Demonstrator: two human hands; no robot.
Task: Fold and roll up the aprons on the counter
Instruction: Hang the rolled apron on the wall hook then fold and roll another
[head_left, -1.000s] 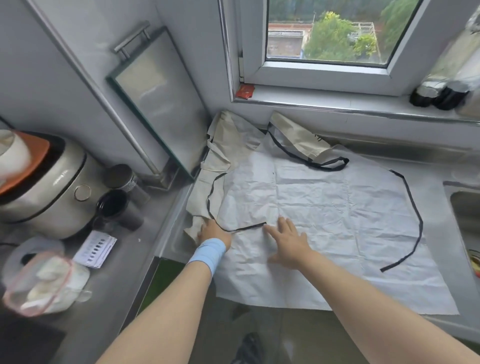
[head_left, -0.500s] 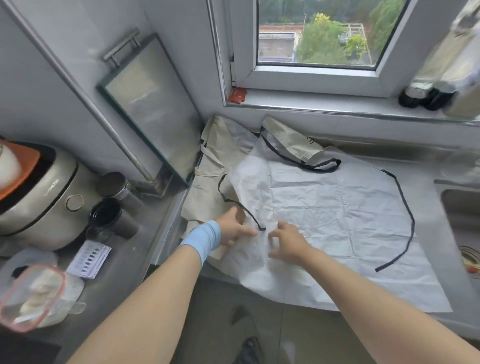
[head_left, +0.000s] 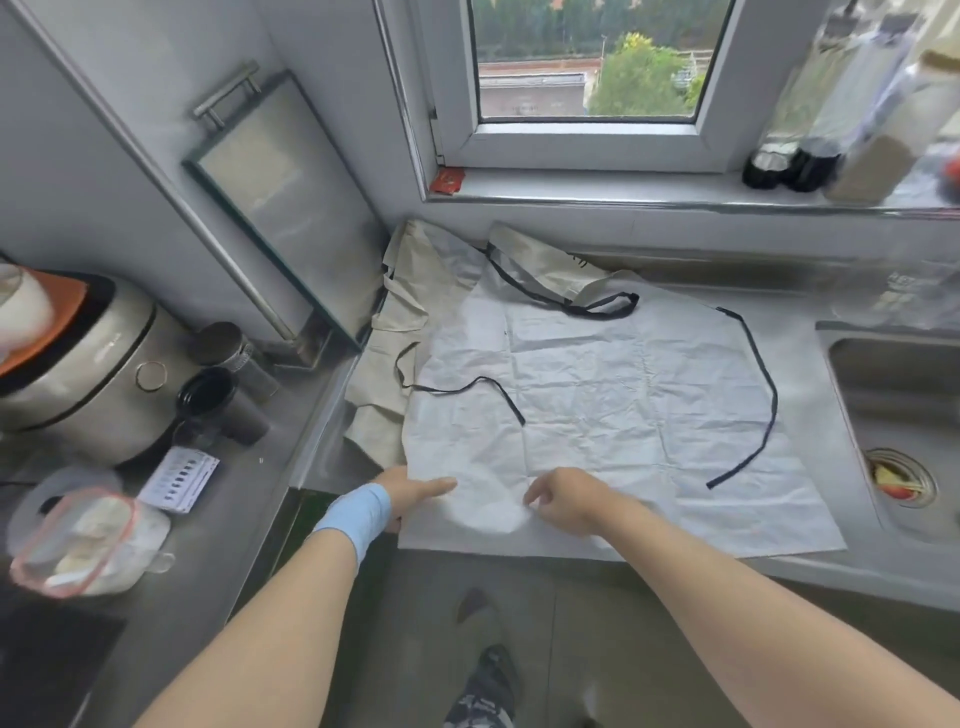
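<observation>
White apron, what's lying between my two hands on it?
Only cloth of the white apron, slightly puffed up, lies between the left hand and the right hand; nothing else is there. The head view shows this.

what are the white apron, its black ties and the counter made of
white apron: thin matte sheet, probably papery or non-woven, since it keeps sharp fold lines and fine crinkles. black ties: seemingly flat fabric tape. counter: likely brushed stainless steel, given its grey sheen and blurred reflections.
</observation>
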